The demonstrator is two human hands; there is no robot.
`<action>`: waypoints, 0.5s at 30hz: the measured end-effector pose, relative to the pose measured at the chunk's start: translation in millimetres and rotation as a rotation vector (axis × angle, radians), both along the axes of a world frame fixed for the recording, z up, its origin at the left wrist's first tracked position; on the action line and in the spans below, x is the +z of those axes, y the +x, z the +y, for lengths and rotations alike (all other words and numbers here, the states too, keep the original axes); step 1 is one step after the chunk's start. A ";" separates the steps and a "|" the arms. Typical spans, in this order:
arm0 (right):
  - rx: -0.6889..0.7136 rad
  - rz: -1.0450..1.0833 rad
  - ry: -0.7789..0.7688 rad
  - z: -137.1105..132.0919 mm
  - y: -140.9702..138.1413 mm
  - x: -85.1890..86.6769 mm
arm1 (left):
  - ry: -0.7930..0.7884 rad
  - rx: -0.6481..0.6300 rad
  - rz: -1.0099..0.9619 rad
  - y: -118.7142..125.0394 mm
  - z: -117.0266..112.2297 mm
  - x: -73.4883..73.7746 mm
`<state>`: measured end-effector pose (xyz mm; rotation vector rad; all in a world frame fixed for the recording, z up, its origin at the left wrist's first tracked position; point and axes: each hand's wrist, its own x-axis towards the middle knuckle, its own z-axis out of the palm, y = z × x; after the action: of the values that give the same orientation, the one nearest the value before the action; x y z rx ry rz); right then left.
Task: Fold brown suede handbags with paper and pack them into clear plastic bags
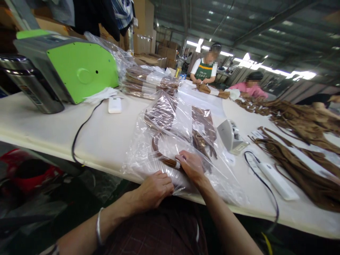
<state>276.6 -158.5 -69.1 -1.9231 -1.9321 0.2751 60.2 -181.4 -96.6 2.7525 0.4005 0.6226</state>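
In front of me on the table lies a clear plastic bag [140, 148]. Inside it is a folded brown garment [164, 109] with a white paper band [182, 118] around it. A brown cord-like strap [156, 146] loops toward me from the garment. My right hand [191, 164] is closed on the strap's near end, where a small white piece shows; whether the plastic lies over the fingers I cannot tell. At the table's front edge my left hand [156, 187] is closed, fingers curled down on the bag's near edge.
A green and grey machine [82, 71] and a steel flask [32, 85] stand left. Bagged brown garments [148, 81] are stacked behind. To the right are a tape dispenser [231, 136], a white power strip [278, 180] and brown garments [297, 170]. Co-workers sit across the table.
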 end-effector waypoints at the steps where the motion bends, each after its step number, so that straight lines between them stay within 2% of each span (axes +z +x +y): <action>1: -0.007 -0.007 0.012 0.8 -0.2 -0.7 | -0.013 -0.007 0.016 -0.4 0.9 1.5; 5: -0.013 0.098 0.001 1.5 -0.8 1.5 | -0.111 -0.047 0.026 -0.1 6.8 10.8; 8: -0.042 0.259 -0.079 1.3 -2.2 5.1 | -0.176 0.048 -0.059 5.3 14.2 18.9; 11: -0.052 0.365 -0.107 0.6 -3.4 8.2 | -0.063 0.209 -0.086 17.5 21.2 20.8; 13: -0.060 0.386 -0.098 0.6 -3.3 9.5 | 0.023 0.250 -0.017 26.7 23.5 17.1; 15: -0.054 0.379 -0.098 1.3 -2.9 9.3 | 0.040 0.254 0.043 33.5 23.4 11.2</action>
<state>273.7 -157.2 -59.7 -1.8211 -1.6409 0.6768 93.7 -158.0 -85.4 2.7794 0.7636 0.6368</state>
